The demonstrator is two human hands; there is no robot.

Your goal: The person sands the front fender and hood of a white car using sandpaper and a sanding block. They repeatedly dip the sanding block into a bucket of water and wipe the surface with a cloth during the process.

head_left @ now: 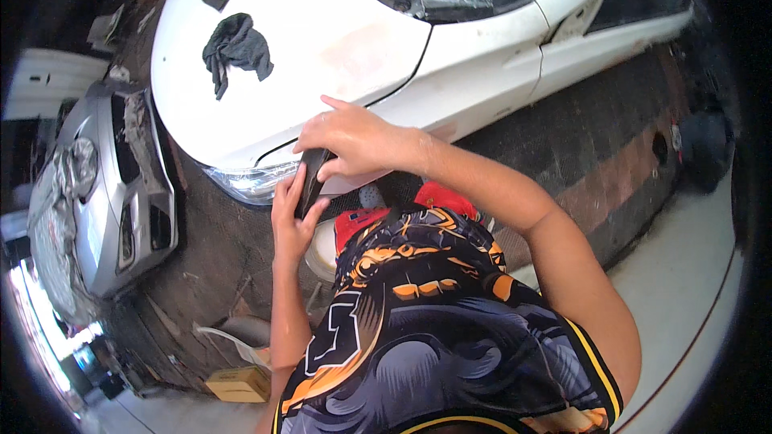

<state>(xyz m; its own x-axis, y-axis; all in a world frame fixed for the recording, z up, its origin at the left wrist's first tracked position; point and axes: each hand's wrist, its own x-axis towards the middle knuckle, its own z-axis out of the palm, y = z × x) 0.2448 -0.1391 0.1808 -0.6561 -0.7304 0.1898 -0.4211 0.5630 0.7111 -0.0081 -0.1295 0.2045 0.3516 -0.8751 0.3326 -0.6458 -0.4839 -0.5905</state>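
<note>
A long, narrow black block is held between my two hands, close to the car's front corner; its exact kind is not clear. My left hand closes on its lower part, thumb on one side and fingers on the other. Over its upper end, my right hand is closed, with one finger sticking out toward the hood. Just beyond the hands is the white car hood, with a dull pinkish patch. The headlight sits to the left of the block. A crumpled black cloth lies on the hood.
A grey bumper with crumpled plastic on it stands at the left. A white bucket is partly hidden below my hands. A yellow box lies at lower left. Dark matting runs along the car's side.
</note>
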